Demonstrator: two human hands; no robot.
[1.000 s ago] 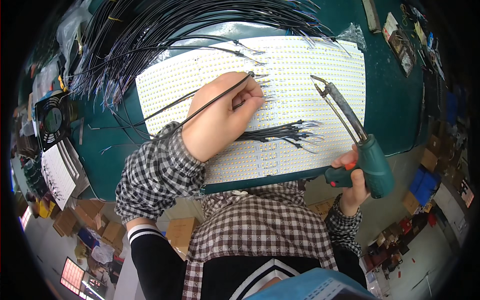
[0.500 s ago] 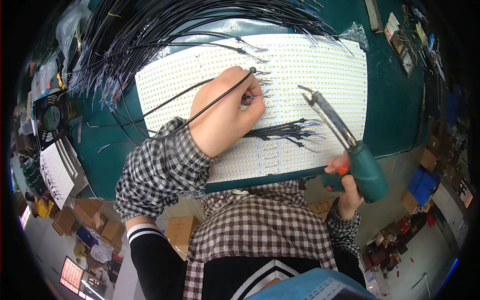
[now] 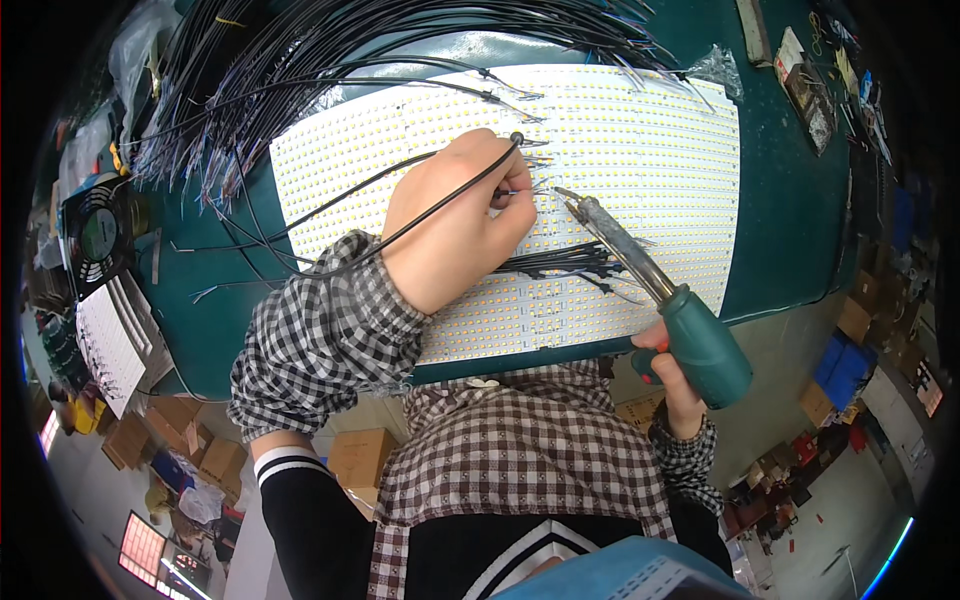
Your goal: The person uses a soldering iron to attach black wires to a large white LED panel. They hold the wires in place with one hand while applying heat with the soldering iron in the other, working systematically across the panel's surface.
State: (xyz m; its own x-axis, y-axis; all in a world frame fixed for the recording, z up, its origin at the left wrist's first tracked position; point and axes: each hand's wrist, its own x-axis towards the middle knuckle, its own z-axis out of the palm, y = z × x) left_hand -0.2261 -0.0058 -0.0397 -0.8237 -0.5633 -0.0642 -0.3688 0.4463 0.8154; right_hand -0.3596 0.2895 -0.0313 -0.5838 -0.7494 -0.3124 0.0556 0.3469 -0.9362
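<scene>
My left hand (image 3: 455, 225) is closed in a pinch on a black cable (image 3: 440, 208), which loops back over the hand toward the sleeve. The cable's thin wire ends reach the middle of a white LED panel (image 3: 660, 130) covered in rows of small yellow chips. In my right hand (image 3: 680, 385) is a green soldering gun (image 3: 705, 345), its fingers wrapped round the grip by the red trigger. The gun's tip is beside the wire ends at my left fingertips; whether it touches them I cannot tell. A bundle of short black cables (image 3: 560, 262) lies on the panel below my left hand.
A large heap of black cables (image 3: 300, 50) covers the far left of the green table (image 3: 790, 220). A small black fan (image 3: 100, 232) and a stack of papers (image 3: 112, 345) are at the left edge. Tools and a small box (image 3: 803, 95) lie at the far right. Cardboard boxes (image 3: 362, 458) stand below the table.
My right hand has brought the soldering gun leftward, so its tip is now beside my left fingertips. My left hand has barely moved and keeps its pinch on the cable.
</scene>
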